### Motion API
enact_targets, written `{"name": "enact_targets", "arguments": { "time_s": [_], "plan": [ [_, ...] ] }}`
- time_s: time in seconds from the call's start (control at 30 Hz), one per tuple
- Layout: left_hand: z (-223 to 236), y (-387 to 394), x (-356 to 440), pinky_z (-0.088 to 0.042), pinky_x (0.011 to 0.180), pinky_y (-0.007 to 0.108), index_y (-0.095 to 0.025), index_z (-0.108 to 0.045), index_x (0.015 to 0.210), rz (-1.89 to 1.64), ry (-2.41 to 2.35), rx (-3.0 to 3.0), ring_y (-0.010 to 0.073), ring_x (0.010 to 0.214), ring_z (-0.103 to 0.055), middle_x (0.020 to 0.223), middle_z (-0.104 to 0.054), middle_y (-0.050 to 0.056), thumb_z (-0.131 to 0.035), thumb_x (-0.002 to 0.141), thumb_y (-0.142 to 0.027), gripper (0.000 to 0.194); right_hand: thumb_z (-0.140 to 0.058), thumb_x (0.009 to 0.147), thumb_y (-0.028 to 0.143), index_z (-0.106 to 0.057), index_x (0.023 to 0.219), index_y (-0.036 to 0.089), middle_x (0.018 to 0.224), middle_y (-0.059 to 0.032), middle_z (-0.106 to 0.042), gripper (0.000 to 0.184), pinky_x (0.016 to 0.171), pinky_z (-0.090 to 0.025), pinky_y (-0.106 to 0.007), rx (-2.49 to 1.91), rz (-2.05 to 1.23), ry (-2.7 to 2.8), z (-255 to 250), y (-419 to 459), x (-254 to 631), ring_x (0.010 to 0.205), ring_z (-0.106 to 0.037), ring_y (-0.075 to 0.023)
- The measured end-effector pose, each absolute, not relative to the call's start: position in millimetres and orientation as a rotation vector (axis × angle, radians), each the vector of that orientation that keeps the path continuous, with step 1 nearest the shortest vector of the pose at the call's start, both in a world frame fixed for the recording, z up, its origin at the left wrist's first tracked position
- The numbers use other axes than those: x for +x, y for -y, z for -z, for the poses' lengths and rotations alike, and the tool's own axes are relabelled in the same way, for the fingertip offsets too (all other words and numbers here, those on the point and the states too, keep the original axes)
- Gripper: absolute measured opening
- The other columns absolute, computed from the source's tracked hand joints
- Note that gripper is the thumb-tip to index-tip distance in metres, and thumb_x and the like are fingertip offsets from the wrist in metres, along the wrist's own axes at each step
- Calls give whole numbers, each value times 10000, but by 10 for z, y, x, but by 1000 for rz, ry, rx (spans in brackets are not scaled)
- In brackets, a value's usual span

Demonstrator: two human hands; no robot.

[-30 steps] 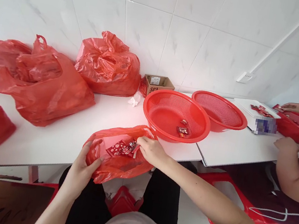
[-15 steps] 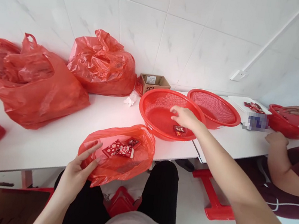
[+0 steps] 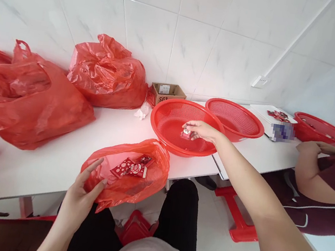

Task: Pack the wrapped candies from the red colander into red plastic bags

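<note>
In the head view, my right hand (image 3: 201, 131) reaches into the near red mesh basket (image 3: 165, 140). Its fingers pinch a small red and white snack packet (image 3: 186, 132) above the basket's bottom. My left hand (image 3: 84, 184) is at the left rim of an open red plastic bag (image 3: 125, 193), thumb and fingers spread apart, touching the plastic. Inside that bag lie a few red printed packets (image 3: 138, 169). Part of the left hand's fingers is hidden against the bag.
Full red bags (image 3: 108, 78) stand along the wall, beside a small cardboard box (image 3: 169, 94) and a crumpled tissue (image 3: 142, 111). A second basket (image 3: 235, 119), a white scale (image 3: 264, 113) with packets, and a co-worker's arms (image 3: 311, 157) by another basket (image 3: 322, 129) are rightward. Red stool below.
My right hand has picked up the packet from the basket and moved slightly left with it. My left hand stays at the bag. The co-worker's hand has come out of the far basket.
</note>
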State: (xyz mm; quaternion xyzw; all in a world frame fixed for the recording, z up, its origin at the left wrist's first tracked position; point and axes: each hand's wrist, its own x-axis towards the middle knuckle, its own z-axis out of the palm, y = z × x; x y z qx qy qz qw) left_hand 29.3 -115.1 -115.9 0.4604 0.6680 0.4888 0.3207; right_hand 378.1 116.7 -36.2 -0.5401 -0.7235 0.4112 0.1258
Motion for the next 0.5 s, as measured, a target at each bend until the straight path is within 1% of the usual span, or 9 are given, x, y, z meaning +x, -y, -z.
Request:
{"name": "enact_targets", "arguments": {
  "time_s": [0.07,0.13,0.2,0.3,0.4,0.43,0.5],
  "plan": [
    [1150,1153,302,-263,1169,477,-297,-518,1391,-1276,-1788,1192,312,1386,-414,1453,-518,60,-660,808,-467,623,-412,988,229,-565,1211,167,1053,-108,-698,277,745,-582,-274,-1311,-1416,1935,255,-1057,3702,793,-691,-133],
    [1133,1154,317,-267,1170,466,-298,-507,1398,-1279,-1794,1183,304,1384,-418,1465,-509,56,-658,811,-472,630,-463,967,209,-592,1176,154,978,-93,-703,252,720,-594,-288,-1051,-1659,1746,169,-939,3606,759,-693,-141],
    [1111,1154,336,-270,1172,453,-298,-501,1401,-1287,-1778,1183,297,1391,-412,1480,-496,50,-659,813,-469,633,-503,949,193,-613,1144,154,944,-78,-700,228,704,-603,-291,-918,-1800,1656,126,-817,3479,770,-695,-150],
    [1084,1151,367,-281,1171,442,-285,-495,1405,-1291,-1775,1168,296,1410,-383,1487,-488,52,-667,807,-463,647,-508,949,193,-620,1124,156,974,-77,-695,211,737,-615,-318,-845,-1908,1644,216,-606,3188,817,-696,-157],
    [1073,1140,396,-312,1158,453,-266,-468,1426,-1292,-1768,1124,301,1400,-398,1493,-478,71,-676,802,-462,687,-472,949,158,-602,1141,170,1010,-69,-671,232,785,-619,-361,-812,-1988,1645,517,-351,2790,847,-700,-160],
    [1072,1136,403,-318,1155,457,-261,-456,1436,-1293,-1767,1115,301,1396,-404,1495,-474,77,-679,801,-462,702,-459,941,130,-596,1153,179,1051,-70,-657,257,784,-621,-366,-841,-1968,1670,634,-270,2660,857,-700,-161],
    [1072,1126,410,-314,1159,459,-256,-437,1451,-1297,-1771,1111,300,1392,-410,1501,-465,84,-683,802,-456,722,-443,927,81,-577,1218,208,1144,-80,-636,345,816,-611,-372,-963,-1772,1803,817,-152,2460,910,-691,-163]
  ]
}}
